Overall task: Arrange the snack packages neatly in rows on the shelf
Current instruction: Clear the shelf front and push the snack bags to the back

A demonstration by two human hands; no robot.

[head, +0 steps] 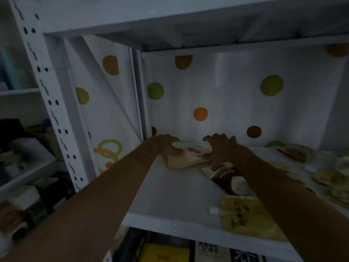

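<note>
Both hands reach deep into the shelf point(170, 193), at the centre of the frame. The left hand point(166, 146) curls over the left end of a tan package point(188, 157), and the right hand point(221, 148) clamps its right end, close to the dotted back panel point(226, 87). Bare board lies open from there to the front edge, lower left. A dark brown package point(224, 176) and a yellow package point(243, 214) lie toward the lower right, and a heap of packages point(330, 178) crowds the right edge. Their black lettering is too blurred to read.
</note>
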